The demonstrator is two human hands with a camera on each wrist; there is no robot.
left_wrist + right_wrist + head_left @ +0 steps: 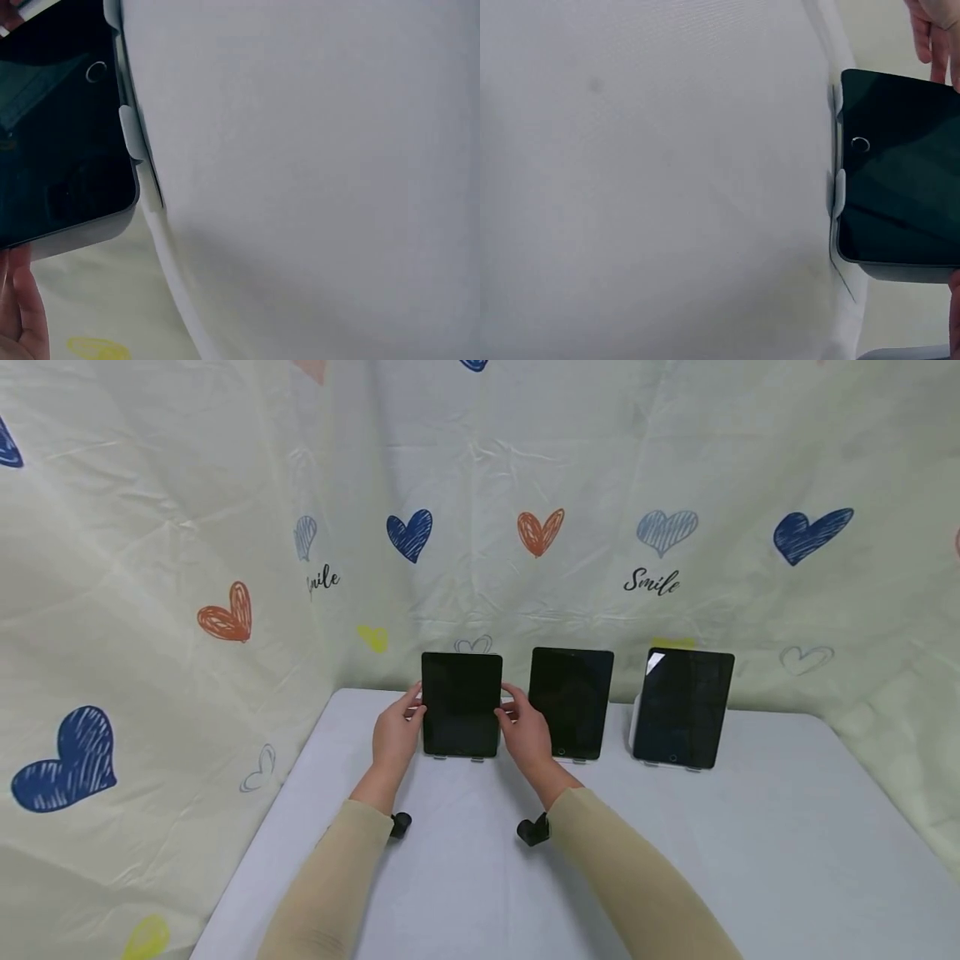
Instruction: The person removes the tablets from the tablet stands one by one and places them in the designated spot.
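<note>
A black tablet stands upright on a pale stand, its lower edge sitting in two small lip clips. My left hand pinches its left edge, thumb at the front and fingers reaching along the side. On the opposite edge my right hand pinches it the same way. The home button is low on the dark screen. Most of the stand is hidden behind the tablet; a strip of it shows in both wrist views.
Just right of my right hand stands a second tablet, partly overlapped by that hand. A third tablet leans on its white stand farther right. A white-covered table bears all three. Behind hangs a heart-printed curtain.
</note>
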